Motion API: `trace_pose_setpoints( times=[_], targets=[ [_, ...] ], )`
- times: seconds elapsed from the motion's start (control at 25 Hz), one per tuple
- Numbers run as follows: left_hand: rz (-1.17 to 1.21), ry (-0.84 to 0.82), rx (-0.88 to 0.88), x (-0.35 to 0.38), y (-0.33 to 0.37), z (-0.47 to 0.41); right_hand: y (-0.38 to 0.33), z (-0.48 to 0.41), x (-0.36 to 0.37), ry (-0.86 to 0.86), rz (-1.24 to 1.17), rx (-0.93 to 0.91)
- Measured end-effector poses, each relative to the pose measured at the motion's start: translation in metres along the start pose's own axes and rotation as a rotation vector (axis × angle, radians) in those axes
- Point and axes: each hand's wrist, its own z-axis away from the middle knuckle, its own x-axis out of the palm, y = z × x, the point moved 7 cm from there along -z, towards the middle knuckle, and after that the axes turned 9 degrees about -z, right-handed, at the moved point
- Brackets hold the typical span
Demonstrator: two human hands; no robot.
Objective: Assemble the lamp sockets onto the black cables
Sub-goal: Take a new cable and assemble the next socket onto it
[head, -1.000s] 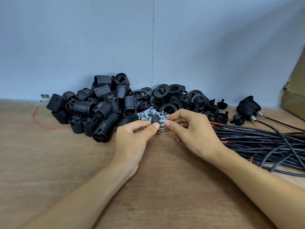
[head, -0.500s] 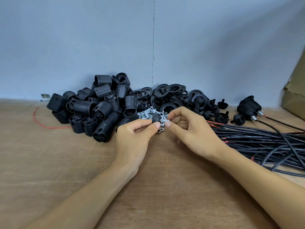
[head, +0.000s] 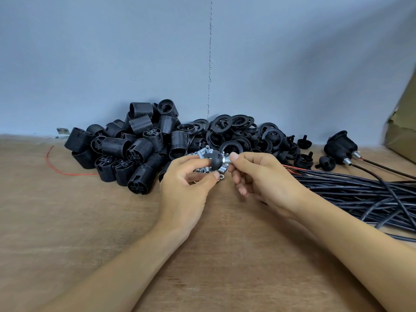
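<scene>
My left hand [head: 186, 188] pinches a small black dome-shaped socket cap [head: 216, 162] between thumb and fingers, just above the table. My right hand [head: 258, 179] pinches a short silver threaded nipple [head: 227, 161] at the cap's right side, touching it. Behind the hands lies a small heap of silver nipples [head: 203, 153], partly hidden. A pile of ribbed black socket bodies [head: 135, 145] sits at the back left. A bundle of black cables [head: 360, 194] lies on the right.
Black threaded rings [head: 234, 134] are heaped at the back middle, with loose black caps [head: 304, 143] beside them. An assembled socket on a cable [head: 340, 147] lies back right. A red wire [head: 58, 170] lies left; a cardboard box [head: 403, 131] stands far right. The wooden table [head: 90, 233] meets a grey wall.
Both hands have stayed in place over the nipples. The black cap has turned in my left fingers, and my right fingers now hold a silver nipple against its side.
</scene>
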Motion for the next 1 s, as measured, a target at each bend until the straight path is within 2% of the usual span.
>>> trace_pose_setpoints(
  times=[0.12,0.36,0.68,0.84,1.0],
  targets=[
    [-0.019,-0.062,-0.029,0.004,0.000,0.000,0.002,-0.001,-0.003,0.000,-0.068,0.025],
    [0.038,-0.246,-0.077,0.013,0.002,0.003,0.010,-0.003,-0.005,-0.025,0.007,0.101],
    [0.043,-0.130,-0.064,0.007,0.002,0.001,0.005,-0.004,-0.012,0.093,0.012,0.064],
    [0.001,-0.100,-0.070,0.006,-0.003,-0.001,0.004,-0.003,-0.008,0.019,-0.074,0.091],
    [0.077,-0.080,-0.160,0.003,-0.011,-0.004,0.008,-0.001,-0.003,-0.080,-0.093,0.162]
  ],
)
